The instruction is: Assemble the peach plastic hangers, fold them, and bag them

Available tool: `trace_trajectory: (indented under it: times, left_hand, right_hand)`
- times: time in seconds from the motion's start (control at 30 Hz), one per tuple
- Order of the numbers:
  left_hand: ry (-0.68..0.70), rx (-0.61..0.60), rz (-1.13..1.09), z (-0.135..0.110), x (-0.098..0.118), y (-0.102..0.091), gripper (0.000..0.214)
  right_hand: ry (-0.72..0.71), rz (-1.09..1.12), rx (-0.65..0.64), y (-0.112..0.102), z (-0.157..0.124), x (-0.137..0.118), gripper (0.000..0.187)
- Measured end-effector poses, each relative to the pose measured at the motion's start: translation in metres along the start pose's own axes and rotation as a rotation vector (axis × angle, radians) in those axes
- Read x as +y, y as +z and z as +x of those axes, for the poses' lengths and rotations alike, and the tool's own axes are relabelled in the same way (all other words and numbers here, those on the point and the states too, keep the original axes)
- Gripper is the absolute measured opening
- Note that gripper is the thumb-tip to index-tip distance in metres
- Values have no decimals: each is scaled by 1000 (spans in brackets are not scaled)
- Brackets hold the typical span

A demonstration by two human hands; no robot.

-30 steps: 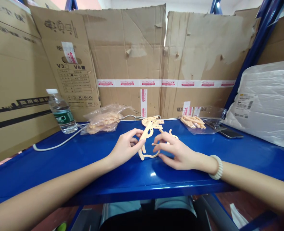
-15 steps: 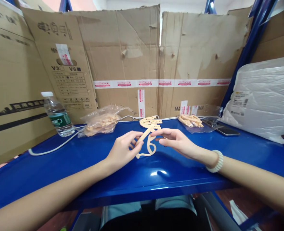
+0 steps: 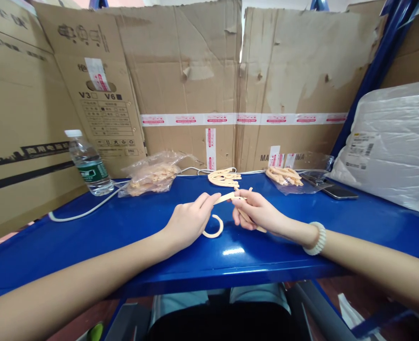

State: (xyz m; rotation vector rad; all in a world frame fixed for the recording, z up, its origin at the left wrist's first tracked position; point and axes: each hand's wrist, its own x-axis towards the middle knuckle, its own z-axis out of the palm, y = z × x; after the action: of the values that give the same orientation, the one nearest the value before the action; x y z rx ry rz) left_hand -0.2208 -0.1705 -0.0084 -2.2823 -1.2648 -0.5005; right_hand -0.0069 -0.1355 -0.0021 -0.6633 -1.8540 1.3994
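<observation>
Over the middle of the blue shelf (image 3: 88, 246), the left hand (image 3: 190, 220) and right hand (image 3: 257, 212) are both pinching one peach-coloured strap (image 3: 216, 229), its curled end hanging between them.

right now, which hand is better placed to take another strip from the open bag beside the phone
Right, likely. The right hand lies nearer the open bag beside the phone; the left hand would have to cross over it. Both pinch the peach strip, so it must let go first.
</observation>
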Motion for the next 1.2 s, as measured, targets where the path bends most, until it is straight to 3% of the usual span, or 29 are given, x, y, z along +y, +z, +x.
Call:
trace_trajectory:
  times: [0.13, 0.23, 0.33, 0.57, 0.67, 0.73, 0.9, 1.1, 1.2]
  left_hand:
    - [152, 94, 115, 0, 0, 0, 41]
    - [266, 217, 150, 2, 2, -2, 36]
    - [326, 228, 171, 4, 5, -4, 28]
    - [355, 248, 213, 6, 7, -8, 25]
    - [328, 187, 170, 6, 7, -9, 25]
    - [251, 112, 90, 6, 6, -9, 23]
    - [-61, -69, -271, 8, 3, -13, 31]
    - [-518, -192, -1139, 16, -4, -10, 31]
    - [-699, -221, -1609, 19, -8, -7, 21]
  right_hand:
    - [73, 17, -188, 0, -4, 0, 36]
    - [119, 64, -261, 0, -6, -2, 37]
    - [169, 71, -304, 2, -7, -5, 39]
    - [186, -128, -233, 8, -9, -11, 38]
    - [56, -269, -181, 10, -13, -11, 38]
    - [-10, -304, -178, 10, -15, -13, 38]
    - [0, -123, -168, 5, -12, -19, 39]
    - [-51, -57, -197, -4, -10, -20, 36]
    - [-123, -177, -163, -16, -8, -28, 36]
